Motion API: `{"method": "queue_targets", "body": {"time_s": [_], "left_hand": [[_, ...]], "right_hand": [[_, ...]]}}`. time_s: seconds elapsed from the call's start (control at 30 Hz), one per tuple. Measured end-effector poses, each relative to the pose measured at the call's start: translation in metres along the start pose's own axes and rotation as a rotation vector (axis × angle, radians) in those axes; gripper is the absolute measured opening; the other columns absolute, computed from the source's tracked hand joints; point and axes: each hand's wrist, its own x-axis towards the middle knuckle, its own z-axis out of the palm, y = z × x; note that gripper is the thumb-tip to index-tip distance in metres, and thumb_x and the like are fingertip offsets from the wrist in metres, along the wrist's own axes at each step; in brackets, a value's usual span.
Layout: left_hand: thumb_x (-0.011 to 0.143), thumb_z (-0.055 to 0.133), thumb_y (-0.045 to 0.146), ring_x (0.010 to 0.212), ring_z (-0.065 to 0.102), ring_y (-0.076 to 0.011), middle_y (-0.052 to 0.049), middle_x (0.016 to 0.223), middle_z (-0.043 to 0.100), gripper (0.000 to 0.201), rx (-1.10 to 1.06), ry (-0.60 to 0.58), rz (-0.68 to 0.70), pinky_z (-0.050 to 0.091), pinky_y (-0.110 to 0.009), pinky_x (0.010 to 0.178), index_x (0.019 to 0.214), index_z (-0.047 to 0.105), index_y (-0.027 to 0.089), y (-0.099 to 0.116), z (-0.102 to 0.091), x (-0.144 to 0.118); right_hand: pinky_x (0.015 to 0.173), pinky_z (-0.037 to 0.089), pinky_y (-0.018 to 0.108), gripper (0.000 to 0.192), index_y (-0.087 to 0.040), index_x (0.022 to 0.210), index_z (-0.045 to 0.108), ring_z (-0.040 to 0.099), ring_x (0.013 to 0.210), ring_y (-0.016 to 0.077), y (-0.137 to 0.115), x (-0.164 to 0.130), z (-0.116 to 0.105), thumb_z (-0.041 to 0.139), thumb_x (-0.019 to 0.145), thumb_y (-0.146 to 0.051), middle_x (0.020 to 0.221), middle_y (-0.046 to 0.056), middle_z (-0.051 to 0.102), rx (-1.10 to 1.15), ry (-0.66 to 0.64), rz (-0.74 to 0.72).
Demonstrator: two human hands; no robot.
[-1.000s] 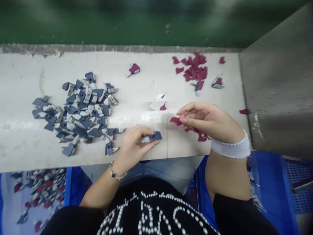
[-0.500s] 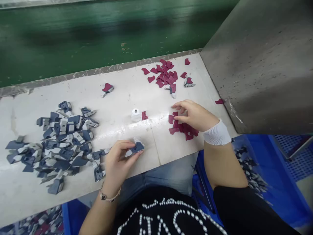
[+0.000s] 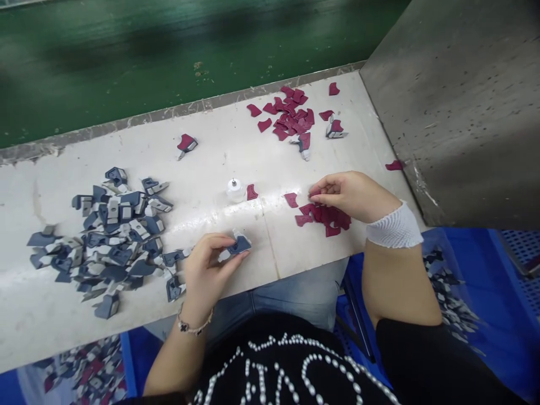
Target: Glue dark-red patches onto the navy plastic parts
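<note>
Between the thumb and fingers of my left hand (image 3: 211, 264) is a blue-grey and white plastic part (image 3: 239, 244), just above the table near its front edge. My right hand (image 3: 346, 194) pinches a small maroon plastic piece (image 3: 314, 192), partly hidden by the fingers. Right below it lies a pile of similar maroon pieces (image 3: 331, 218). One loose maroon piece (image 3: 291, 199) lies left of the right hand. Beyond my left hand stands a small white bottle (image 3: 235, 191) with a thin metal tip, and a single maroon piece (image 3: 252, 192) lies beside it.
A large heap of blue-grey and white parts (image 3: 113, 236) covers the table's left. More maroon pieces (image 3: 291, 115) lie at the back, near several assembled parts (image 3: 187, 143). A metal panel (image 3: 455, 124) bounds the right side. Blue bins (image 3: 476, 281) with parts sit below.
My right hand has closed its fingers on a maroon piece at the pile and lifted it slightly. My left hand keeps its hold on the blue-grey part. The camera view has shifted a little.
</note>
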Motion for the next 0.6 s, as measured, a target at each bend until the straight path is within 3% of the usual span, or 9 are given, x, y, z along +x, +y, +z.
{"method": "queue_targets", "body": {"time_s": [0.07, 0.17, 0.3, 0.47, 0.6], "left_hand": [[0.081, 0.085, 0.018, 0.088, 0.071, -0.0139, -0.002, 0.094, 0.071, 0.024, -0.011, -0.002, -0.002, 0.063, -0.023, 0.074, 0.098, 0.069, 0.022, 0.000, 0.000, 0.000], [0.081, 0.086, 0.019, 0.089, 0.072, -0.0152, -0.002, 0.094, 0.072, 0.024, 0.001, -0.004, 0.008, 0.063, -0.025, 0.074, 0.098, 0.069, 0.022, 0.002, 0.000, -0.001], [0.081, 0.087, 0.023, 0.089, 0.072, -0.0164, -0.003, 0.094, 0.073, 0.026, 0.030, -0.013, 0.024, 0.062, -0.028, 0.075, 0.099, 0.069, 0.022, 0.008, 0.000, -0.003], [0.082, 0.087, 0.025, 0.085, 0.071, -0.0152, -0.002, 0.093, 0.074, 0.027, -0.020, -0.046, 0.070, 0.061, -0.027, 0.072, 0.100, 0.066, 0.021, 0.013, 0.004, -0.001], [0.083, 0.086, 0.025, 0.084, 0.070, -0.0146, -0.002, 0.093, 0.073, 0.027, -0.019, -0.059, 0.102, 0.060, -0.027, 0.071, 0.100, 0.066, 0.021, 0.012, 0.007, 0.000]], "right_hand": [[0.058, 0.055, 0.037, 0.016, -0.022, 0.091, 0.081, 0.067, 0.066, 0.0215, -0.003, -0.006, -0.003, 0.074, 0.086, -0.035, 0.076, 0.006, 0.074, 0.029, 0.002, 0.021], [0.060, 0.058, 0.034, 0.021, -0.024, 0.092, 0.083, 0.071, 0.076, 0.0223, -0.013, -0.020, -0.004, 0.074, 0.086, -0.043, 0.087, 0.007, 0.076, 0.092, 0.008, -0.071], [0.051, 0.056, 0.029, 0.029, -0.023, 0.097, 0.081, 0.068, 0.062, 0.0181, -0.031, -0.040, 0.003, 0.076, 0.087, -0.050, 0.078, 0.005, 0.075, 0.303, -0.111, -0.165], [0.082, 0.066, 0.032, 0.016, -0.026, 0.100, 0.078, 0.076, 0.091, 0.0201, -0.045, -0.050, 0.022, 0.080, 0.087, -0.034, 0.098, 0.004, 0.079, 0.503, -0.324, -0.347], [0.081, 0.066, 0.032, 0.016, -0.025, 0.103, 0.075, 0.077, 0.087, 0.0200, -0.053, -0.049, 0.039, 0.077, 0.091, -0.036, 0.094, 0.004, 0.078, 0.508, -0.345, -0.327]]}}
